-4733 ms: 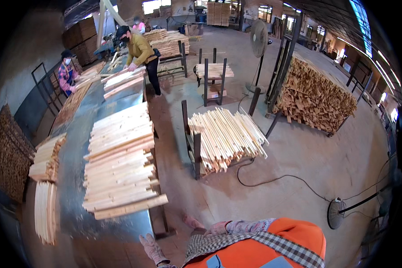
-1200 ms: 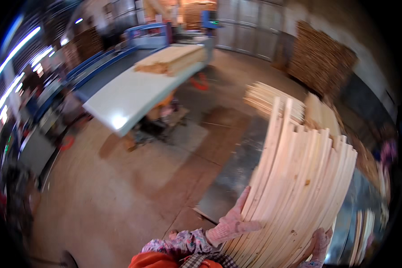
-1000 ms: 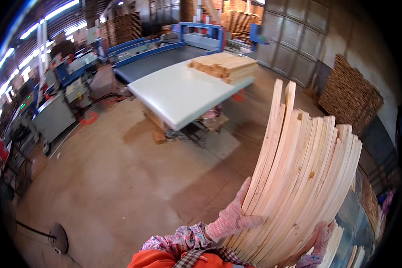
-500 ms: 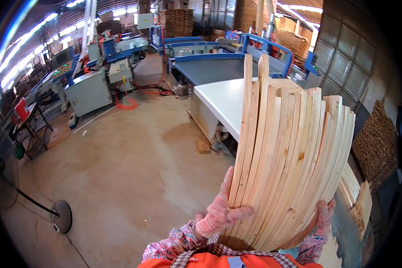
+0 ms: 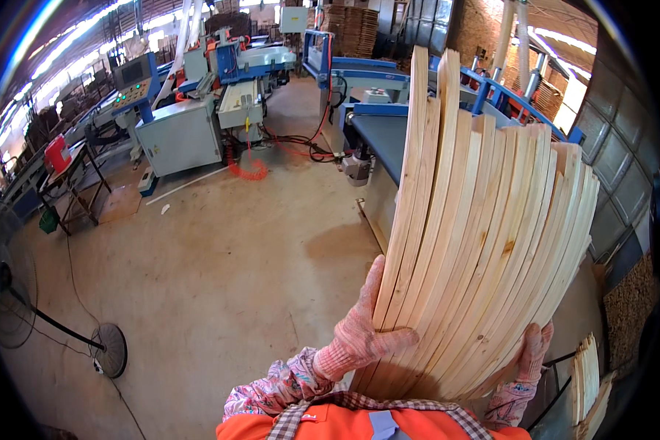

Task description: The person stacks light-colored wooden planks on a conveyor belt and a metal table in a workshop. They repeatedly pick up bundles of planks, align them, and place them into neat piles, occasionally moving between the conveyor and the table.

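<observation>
Pale wooden slats (image 5: 477, 249), long and narrow, form one large upright bundle before the person's orange-clad chest (image 5: 330, 424). Well left of the bundle stands a black pedestal fan (image 5: 4, 277) with a round base. The left hand (image 5: 357, 336), in a pink knitted glove, grips the bundle's left edge; the right hand (image 5: 533, 354), gloved likewise, clasps its right edge.

Both gloved hands (image 5: 358, 339) grip from opposite sides.
</observation>
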`<state>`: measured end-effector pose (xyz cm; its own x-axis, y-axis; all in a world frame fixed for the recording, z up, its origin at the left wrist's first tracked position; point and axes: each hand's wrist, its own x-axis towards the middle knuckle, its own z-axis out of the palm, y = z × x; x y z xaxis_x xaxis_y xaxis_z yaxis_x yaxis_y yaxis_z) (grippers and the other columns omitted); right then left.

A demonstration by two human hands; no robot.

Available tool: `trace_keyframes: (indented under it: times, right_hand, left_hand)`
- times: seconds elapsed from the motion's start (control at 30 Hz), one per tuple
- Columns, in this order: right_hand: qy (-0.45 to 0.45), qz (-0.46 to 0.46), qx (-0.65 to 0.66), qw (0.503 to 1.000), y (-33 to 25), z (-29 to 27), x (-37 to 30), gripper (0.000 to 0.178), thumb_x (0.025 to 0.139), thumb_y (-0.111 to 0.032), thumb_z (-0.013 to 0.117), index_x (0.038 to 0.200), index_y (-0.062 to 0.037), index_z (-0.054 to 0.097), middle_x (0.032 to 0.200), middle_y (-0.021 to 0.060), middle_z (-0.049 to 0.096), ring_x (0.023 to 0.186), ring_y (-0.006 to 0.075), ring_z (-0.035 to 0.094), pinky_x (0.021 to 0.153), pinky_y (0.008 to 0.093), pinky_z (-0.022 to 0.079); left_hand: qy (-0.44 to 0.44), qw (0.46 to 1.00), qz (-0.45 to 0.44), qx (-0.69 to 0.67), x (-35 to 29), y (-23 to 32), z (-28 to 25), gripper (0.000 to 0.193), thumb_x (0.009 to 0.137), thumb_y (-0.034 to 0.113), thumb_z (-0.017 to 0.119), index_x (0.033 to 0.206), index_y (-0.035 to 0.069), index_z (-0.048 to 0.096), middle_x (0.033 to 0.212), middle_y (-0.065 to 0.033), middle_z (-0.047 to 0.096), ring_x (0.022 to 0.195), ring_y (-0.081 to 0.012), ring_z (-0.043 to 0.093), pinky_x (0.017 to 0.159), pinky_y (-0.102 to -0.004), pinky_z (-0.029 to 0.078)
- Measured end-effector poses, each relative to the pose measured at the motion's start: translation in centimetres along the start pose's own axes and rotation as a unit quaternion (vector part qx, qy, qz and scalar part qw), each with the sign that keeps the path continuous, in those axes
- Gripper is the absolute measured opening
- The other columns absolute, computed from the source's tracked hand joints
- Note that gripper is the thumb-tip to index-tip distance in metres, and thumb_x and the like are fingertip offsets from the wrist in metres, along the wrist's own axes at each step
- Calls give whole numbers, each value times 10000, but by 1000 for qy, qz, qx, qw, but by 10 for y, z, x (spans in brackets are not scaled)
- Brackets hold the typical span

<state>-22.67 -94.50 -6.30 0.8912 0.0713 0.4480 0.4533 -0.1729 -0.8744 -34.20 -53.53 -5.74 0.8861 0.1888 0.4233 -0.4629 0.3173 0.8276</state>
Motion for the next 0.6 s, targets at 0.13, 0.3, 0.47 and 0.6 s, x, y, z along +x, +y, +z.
trace_keyframes:
  times: [0.13, 0.3, 0.47, 0.6]
  right_hand:
    - [-9, -12, 21, 1000, 15, 7, 27, 779, 908, -568, 728, 1415, -20, 504, 1236, 77, 657, 1068, 183, 647, 912, 342, 531]
    - [59, -61, -99, 991, 22, 50, 24, 662, 958, -417, 659, 1425, 24, 496, 1261, 126, 633, 1127, 241, 625, 962, 359, 507]
    - [165, 21, 35, 986, 13, 74, 12, 763, 842, -401, 775, 1423, 13, 506, 1278, 89, 649, 1100, 204, 649, 926, 342, 542]
    - [198, 96, 16, 975, 5, 83, 28, 695, 853, -351, 755, 1407, -1, 523, 1247, 96, 674, 1025, 202, 682, 876, 328, 570]
  left_hand:
    - [-23, 999, 9, 37, 19, 0, -15, 1289, 768, 163, 906, 1646, 48, -31, 1650, -140, 319, 1473, -193, 346, 1181, -353, 321]
    - [-68, 995, -25, 65, 65, 4, -71, 1285, 773, 171, 901, 1645, 45, -34, 1616, -142, 385, 1454, -201, 385, 1173, -346, 334]
    - [-146, 988, -59, 8, 133, -9, -89, 1267, 779, 131, 887, 1651, 69, -30, 1598, -123, 410, 1417, -180, 418, 1154, -335, 356]
    - [-201, 964, -144, -99, 214, -37, -85, 1246, 785, 63, 868, 1653, 77, -25, 1583, -98, 422, 1387, -156, 436, 1126, -318, 388]
